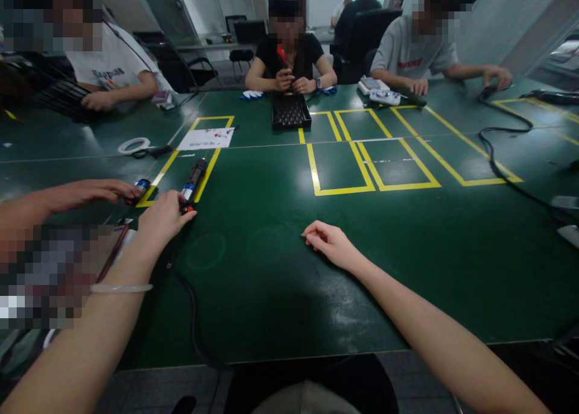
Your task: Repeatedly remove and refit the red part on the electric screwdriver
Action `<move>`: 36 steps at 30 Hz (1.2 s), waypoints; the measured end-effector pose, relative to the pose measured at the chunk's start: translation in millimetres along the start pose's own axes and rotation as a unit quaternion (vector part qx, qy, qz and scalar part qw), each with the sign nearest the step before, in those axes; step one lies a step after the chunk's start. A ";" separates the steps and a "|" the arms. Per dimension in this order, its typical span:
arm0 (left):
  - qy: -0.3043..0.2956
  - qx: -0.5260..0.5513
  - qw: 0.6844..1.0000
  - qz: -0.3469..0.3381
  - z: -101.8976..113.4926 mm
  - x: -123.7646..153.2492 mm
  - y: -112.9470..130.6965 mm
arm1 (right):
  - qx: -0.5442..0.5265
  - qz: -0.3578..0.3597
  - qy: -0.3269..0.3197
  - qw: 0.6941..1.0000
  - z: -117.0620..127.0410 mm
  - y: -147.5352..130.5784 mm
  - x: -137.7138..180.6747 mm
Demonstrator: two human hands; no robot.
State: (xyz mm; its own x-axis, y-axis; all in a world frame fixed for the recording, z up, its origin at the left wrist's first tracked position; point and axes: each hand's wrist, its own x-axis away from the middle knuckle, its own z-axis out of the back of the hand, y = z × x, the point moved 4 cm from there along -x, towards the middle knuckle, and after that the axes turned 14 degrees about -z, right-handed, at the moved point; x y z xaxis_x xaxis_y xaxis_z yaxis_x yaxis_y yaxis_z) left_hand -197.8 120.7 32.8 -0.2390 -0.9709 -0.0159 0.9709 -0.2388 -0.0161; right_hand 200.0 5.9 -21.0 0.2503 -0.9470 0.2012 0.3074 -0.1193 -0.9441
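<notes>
My left hand (pixel 163 220) is wrapped round the rear end of an electric screwdriver (pixel 195 179), a dark cylinder with a blue band and a thin bit pointing away from me. It lies along a yellow tape frame at the left of the green table (pixel 253 293). A bit of orange shows beside my thumb. From beneath the hand a black cable (pixel 192 317) runs toward the near edge. My right hand (pixel 328 240) rests on the tabletop near the middle, fingers curled together, with nothing visible in them.
A co-worker's hand (pixel 113 191) at the left touches a blue-and-black cylinder (pixel 142 188). Beyond lie a paper sheet (pixel 205 138), a white tape roll (pixel 134 146) and a black tray (pixel 291 123). A dark cable (pixel 488 152) crosses at right. Other people sit around the table.
</notes>
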 end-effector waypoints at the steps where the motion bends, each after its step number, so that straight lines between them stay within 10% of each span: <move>1: -0.001 -0.034 0.999 0.009 0.6 4.3 6.2 | 0.001 -0.001 0.000 1.000 0.2 -0.4 0.2; 13: 0.042 -0.058 0.994 0.083 17.9 4.3 27.1 | -0.007 0.000 0.000 1.000 -0.5 0.0 -1.0; 17: 0.128 0.117 0.984 -0.037 19.5 9.7 87.7 | -0.018 -0.003 -0.004 1.000 0.1 -0.1 0.0; 24: 0.094 0.291 0.900 -0.311 13.0 38.0 214.1 | -0.119 -0.026 -0.028 0.992 -0.9 -3.7 2.2; 36: 0.066 0.191 0.888 -0.413 0.5 55.2 243.0 | -0.250 -0.061 -0.080 0.963 -13.3 0.3 -0.2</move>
State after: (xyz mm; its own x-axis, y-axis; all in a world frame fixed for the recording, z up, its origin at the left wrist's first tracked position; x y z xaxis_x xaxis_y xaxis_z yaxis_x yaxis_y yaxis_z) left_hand 24.9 9.1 28.5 -0.8460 -0.4573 -0.2741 0.3918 -0.8820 0.2620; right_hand 187.9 2.1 -24.9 0.3915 -0.8631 0.3191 -0.1264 -0.3940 -0.9104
